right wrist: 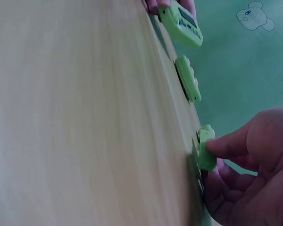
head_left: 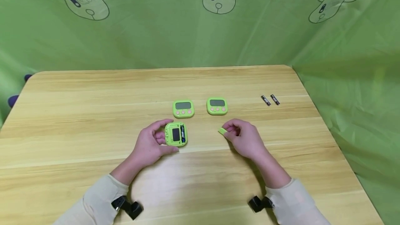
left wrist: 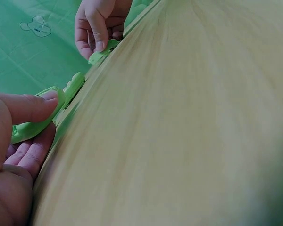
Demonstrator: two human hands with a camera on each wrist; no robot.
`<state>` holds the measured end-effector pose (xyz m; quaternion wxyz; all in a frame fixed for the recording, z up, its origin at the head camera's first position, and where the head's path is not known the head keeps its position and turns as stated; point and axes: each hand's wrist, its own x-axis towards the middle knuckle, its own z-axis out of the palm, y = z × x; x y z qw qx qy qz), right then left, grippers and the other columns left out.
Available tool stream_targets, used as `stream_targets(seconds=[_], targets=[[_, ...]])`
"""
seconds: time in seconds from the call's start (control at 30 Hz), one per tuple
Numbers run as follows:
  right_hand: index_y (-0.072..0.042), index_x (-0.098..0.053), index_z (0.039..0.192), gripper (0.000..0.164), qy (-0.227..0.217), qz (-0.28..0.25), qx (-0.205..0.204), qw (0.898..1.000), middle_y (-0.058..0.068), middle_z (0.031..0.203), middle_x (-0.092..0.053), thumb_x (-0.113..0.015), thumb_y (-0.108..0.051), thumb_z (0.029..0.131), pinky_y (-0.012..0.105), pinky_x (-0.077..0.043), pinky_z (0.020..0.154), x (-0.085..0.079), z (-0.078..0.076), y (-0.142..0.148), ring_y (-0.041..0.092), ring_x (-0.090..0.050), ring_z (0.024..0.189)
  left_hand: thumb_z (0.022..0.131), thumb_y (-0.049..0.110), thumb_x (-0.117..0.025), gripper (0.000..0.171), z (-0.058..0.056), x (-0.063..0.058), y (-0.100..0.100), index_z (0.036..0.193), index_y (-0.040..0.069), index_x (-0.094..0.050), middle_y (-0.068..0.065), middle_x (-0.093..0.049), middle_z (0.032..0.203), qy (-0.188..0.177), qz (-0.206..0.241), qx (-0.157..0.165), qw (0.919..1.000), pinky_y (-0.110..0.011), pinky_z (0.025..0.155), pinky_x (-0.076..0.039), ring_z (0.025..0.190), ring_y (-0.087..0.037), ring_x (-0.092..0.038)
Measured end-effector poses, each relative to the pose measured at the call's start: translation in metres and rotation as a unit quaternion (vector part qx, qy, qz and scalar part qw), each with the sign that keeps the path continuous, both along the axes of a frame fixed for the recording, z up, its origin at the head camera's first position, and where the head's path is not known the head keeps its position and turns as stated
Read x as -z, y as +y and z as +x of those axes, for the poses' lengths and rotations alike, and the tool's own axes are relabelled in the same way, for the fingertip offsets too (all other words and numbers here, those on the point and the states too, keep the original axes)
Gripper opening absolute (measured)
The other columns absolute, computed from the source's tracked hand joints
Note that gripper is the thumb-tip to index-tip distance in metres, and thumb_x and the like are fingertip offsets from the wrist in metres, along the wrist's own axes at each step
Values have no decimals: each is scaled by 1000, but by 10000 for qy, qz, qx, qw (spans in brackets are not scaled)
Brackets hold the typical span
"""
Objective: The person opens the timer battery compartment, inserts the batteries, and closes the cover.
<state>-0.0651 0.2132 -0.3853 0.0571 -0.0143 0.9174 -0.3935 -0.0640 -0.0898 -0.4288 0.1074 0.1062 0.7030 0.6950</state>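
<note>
- While your left hand (head_left: 150,145) grips it by the edges, thumb at the near side and forefinger at the far side, the green timer (head_left: 176,134) sits back up, raised off the table, left of centre.
- Its battery compartment (head_left: 186,132) is uncovered; one dark battery (head_left: 182,133) lies in it, along the right side.
- Your right hand (head_left: 247,141) pinches a small green piece (head_left: 222,131) between thumb and forefinger, other fingers curled in; well apart from the held timer.
- Just beyond the held timer: left face-up timer (head_left: 183,109). To its right, with a gap: right face-up timer (head_left: 217,106). Both have grey screens and pink buttons; compartments hidden.
- Two loose batteries (head_left: 265,100) lie side by side, apart, far right on the wooden table (head_left: 93,114).
- Green curtain (head_left: 156,34) behind, printed with animal heads.
</note>
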Motion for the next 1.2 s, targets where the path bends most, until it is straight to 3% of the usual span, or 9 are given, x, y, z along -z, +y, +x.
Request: stream_targets(seconds=[0.3,0.53,0.77,1.2], targets=[[-4,-70,112,28,-198,-1328,-102,9909,9,91,-65,-74,4,85,27,-54,66,-1,3,-23,23,-62,76,58,-17,-88,90,0,-1,0,139,-2,-51,-16,-73,101,-22,-1,10,10000,-35,75,-60,85,-28,-73],[2,-68,109,26,-664,-2491,185,9660,18,91,-67,-73,9,84,38,-61,64,1,2,-41,28,-69,76,59,-15,-89,88,-1,-1,-1,138,-3,-52,-17,-72,101,-24,-36,32,10000,-34,75,-59,85,-28,-73],[-1,-70,101,21,-716,-2577,324,9630,12,88,-71,-78,5,82,28,-58,72,1,1,-57,22,-68,79,59,-16,-88,88,0,-2,-1,138,-3,-51,-18,-72,102,-24,-22,44,10000,-34,76,-59,85,-28,-73],[3,-68,103,22,-1158,-3145,231,9419,15,89,-69,-76,8,83,31,-60,68,7,-4,-80,21,-68,74,60,-17,-88,89,-1,-1,-1,139,-2,-50,-15,-72,104,-10,-33,56,10000,-35,76,-59,88,-26,-73]])
